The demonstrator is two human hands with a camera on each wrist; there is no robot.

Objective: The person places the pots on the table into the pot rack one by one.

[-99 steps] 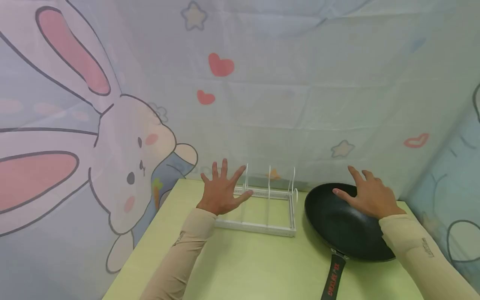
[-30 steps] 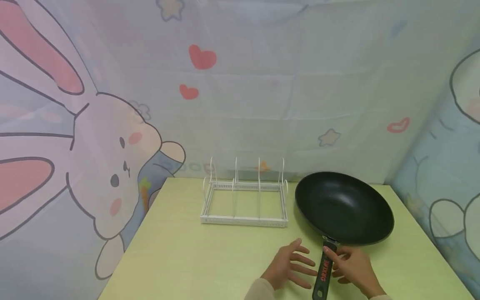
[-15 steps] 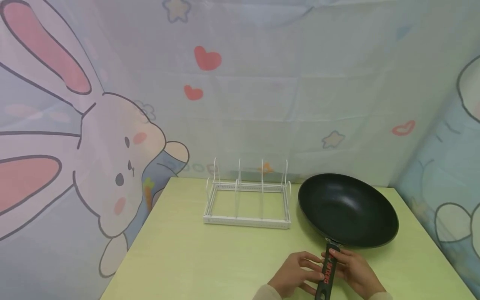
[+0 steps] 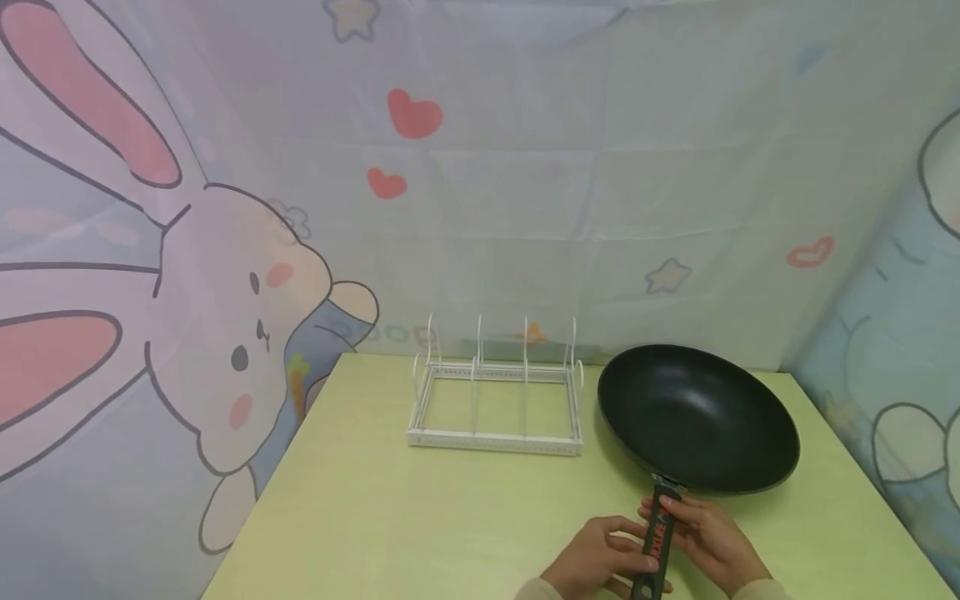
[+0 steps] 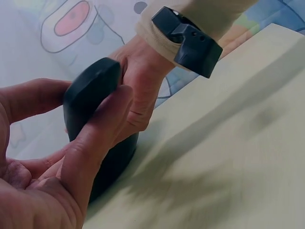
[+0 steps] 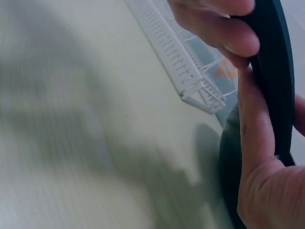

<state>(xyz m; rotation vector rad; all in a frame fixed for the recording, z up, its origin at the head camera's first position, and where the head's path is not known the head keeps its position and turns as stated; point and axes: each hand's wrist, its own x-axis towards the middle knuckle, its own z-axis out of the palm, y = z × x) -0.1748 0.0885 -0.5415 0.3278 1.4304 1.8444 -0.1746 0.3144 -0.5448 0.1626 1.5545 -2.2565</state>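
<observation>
A black frying pan (image 4: pixel 697 421) sits on the right side of the table, its dark handle (image 4: pixel 662 523) with red lettering pointing toward me. My right hand (image 4: pixel 712 537) grips the handle near the pan, thumb on top. Lower down, my left hand (image 4: pixel 597 554) pinches the same handle from the left side. In the left wrist view the handle's end (image 5: pixel 93 90) lies between thumb and fingers of the left hand (image 5: pixel 90 148). The right wrist view has the right hand (image 6: pixel 267 138) along the handle, with fingertips of the left hand above it.
A white wire rack (image 4: pixel 495 442) with upright dividers stands at the back middle of the pale green table (image 4: pixel 420 517), left of the pan. Behind it hangs a printed cloth (image 4: pixel 510 225) with a rabbit and hearts.
Both hands have come from above the rack and pan down to the handle. The right hand took hold first; the left closed in from the left. The pan shows no clear movement.
</observation>
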